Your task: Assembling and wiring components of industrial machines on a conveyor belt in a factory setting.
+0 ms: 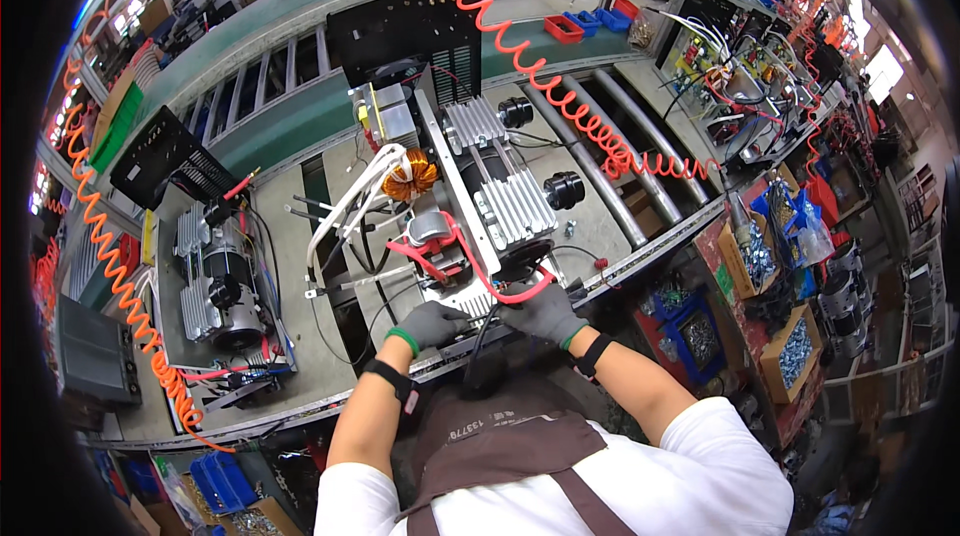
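Note:
My left hand (432, 324), in a grey glove, is at the near edge of an open machine assembly, its fingers drawn together on something too small to make out. Beside it, my right hand (545, 316), gloved too, closes its fingers at a black cable (482, 338) that hangs over the near edge. A thick red sleeved lead (490, 286) arches just above the right fingers. The assembly carries a finned silver motor-compressor block (512, 206), a copper-wound coil (410, 174), a silver cylinder (430, 228) and bundled white wires (350, 206). What lies under my fingertips is hidden.
A second assembly (222, 281) stands at left, a wired one (735, 86) at far right. Steel rollers (640, 176) lie right of mine. Coiled orange air hoses (585, 116) hang across. A black vented panel (410, 36) rises behind. Screw boxes (790, 356) stand at right.

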Tool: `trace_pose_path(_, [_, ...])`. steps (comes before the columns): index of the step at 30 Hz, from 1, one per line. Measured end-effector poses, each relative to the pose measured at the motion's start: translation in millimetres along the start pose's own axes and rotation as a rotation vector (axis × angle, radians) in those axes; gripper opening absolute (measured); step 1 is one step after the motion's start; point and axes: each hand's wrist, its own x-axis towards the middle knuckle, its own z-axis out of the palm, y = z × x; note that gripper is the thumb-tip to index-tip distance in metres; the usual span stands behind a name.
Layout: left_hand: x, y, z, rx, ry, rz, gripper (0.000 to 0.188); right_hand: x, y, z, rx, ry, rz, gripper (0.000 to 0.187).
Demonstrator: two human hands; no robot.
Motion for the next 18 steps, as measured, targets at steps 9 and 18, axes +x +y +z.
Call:
trace_pose_path(9, [4.1,-10.5,-1.0,-0.190,-0.081,-0.191,0.033,1.2,-7.1,-7.0,0.053,0.013,-0.022,0.028])
trace_pose_path(18, [7.5,-19.2,3.2,0.051,0.060,0.066,0.030,5.5,-4.7,-6.7,0.061,-0.048,-0.039,0.027])
